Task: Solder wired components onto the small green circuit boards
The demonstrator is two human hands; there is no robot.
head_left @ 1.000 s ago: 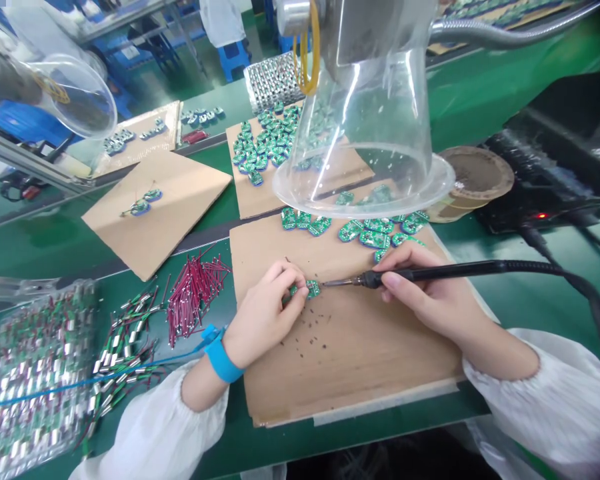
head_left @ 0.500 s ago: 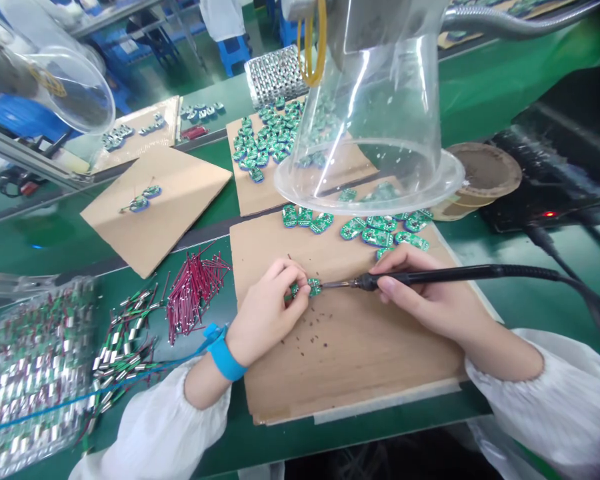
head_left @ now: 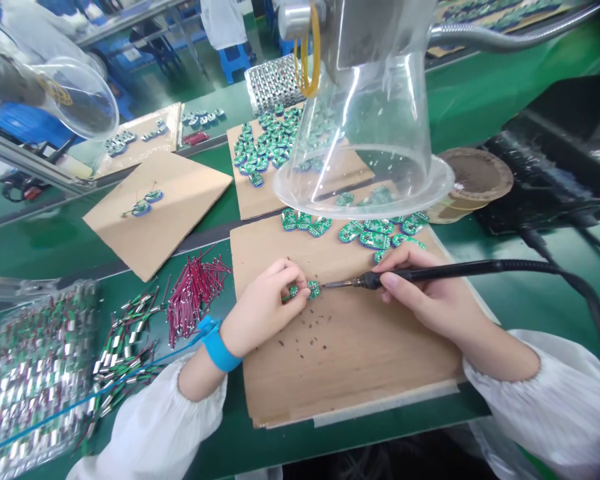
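My left hand (head_left: 263, 308) pinches a small green circuit board (head_left: 303, 290) just above a brown cardboard sheet (head_left: 355, 347). My right hand (head_left: 425, 288) grips a black soldering iron (head_left: 430, 270) like a pen. The iron's metal tip reaches the right end of the board, which my left fingertips partly hide. Just beyond my right fingers lies a loose group of similar green boards (head_left: 367, 233). A blue wrist strap (head_left: 220, 351) circles my left wrist, and dark specks dot the cardboard.
A clear plastic fume hood (head_left: 365, 113) hangs over the far cardboard edge. Left of the sheet lie red wires (head_left: 195, 293) and wired parts (head_left: 125, 340), beside a plastic bag of parts (head_left: 35, 360). A round tip cleaner (head_left: 475, 177) and black soldering station (head_left: 545, 173) stand right.
Both hands hold nearly the same pose, with the iron tip still at the small board. The whole view has shifted only slightly.
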